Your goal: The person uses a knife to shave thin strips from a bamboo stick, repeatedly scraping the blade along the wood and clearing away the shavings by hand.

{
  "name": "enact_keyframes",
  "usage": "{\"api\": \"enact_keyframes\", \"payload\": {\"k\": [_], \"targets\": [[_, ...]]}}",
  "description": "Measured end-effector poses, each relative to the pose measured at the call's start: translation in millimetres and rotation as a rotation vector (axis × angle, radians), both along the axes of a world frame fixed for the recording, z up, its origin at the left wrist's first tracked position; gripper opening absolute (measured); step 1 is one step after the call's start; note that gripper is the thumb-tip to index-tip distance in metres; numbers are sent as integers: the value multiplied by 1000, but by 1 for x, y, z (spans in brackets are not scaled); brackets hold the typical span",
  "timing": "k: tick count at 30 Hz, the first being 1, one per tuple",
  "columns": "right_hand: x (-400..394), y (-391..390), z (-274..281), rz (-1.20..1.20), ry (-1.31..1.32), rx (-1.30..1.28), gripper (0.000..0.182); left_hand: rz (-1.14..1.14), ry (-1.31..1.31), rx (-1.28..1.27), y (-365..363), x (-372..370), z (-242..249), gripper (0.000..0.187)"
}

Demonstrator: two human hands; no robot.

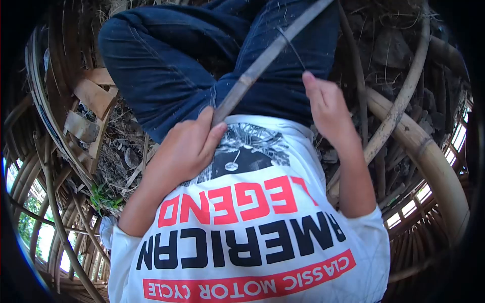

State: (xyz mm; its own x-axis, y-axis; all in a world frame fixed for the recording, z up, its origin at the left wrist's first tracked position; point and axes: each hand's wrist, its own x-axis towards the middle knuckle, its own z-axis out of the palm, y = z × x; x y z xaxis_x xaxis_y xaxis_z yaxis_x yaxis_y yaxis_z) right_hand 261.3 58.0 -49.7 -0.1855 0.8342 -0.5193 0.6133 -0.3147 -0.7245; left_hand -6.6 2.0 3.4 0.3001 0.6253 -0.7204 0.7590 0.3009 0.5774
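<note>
A long grey-brown wooden or bamboo stick (247,80) slants across my lap, from my waist up past the top edge. My left hand (188,146) is closed around its lower end, the thumb along the side. A thin dark cord (293,48) meets the stick higher up and appears looped around it. It runs taut down to my right hand (327,108), which is closed in a fist on its other end. My right hand is apart from the stick. How the cord is fixed to the stick is too small to tell.
I sit cross-legged in dark trousers (151,50). Bamboo poles (419,146) curve close by on the right. Flat split pieces (93,96) and bent strips lie at the left, over ground littered with dry leaves. Bamboo slat walls (65,227) stand around me.
</note>
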Motion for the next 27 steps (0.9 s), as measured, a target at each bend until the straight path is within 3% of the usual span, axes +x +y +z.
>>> {"api": "enact_keyframes", "payload": {"k": [4, 8, 10, 15, 18, 24, 27], "targets": [[-14, 22, 4, 18, -56, 72, 50, 98, -41, -93, 11, 3, 2, 32], [-10, 8, 1, 43, -183, 170, 49, 39, -18, -9, 9, -1, 6, 32], [-5, 5, 1, 150, -325, 223, 49, 15, 2, -91, 9, 4, 7, 32], [-15, 15, -8, 138, -302, 360, 52, 53, -33, -40, 7, 3, 4, 30], [-4, 6, -4, 150, -330, 221, 53, 4, -47, 1, 3, 1, 3, 29], [-17, 19, -18, 209, -390, 457, 50, 38, -49, -132, 14, 6, 7, 28], [-6, 0, -16, 169, -364, 429, 46, 7, -36, -19, 4, 1, 5, 29]]}}
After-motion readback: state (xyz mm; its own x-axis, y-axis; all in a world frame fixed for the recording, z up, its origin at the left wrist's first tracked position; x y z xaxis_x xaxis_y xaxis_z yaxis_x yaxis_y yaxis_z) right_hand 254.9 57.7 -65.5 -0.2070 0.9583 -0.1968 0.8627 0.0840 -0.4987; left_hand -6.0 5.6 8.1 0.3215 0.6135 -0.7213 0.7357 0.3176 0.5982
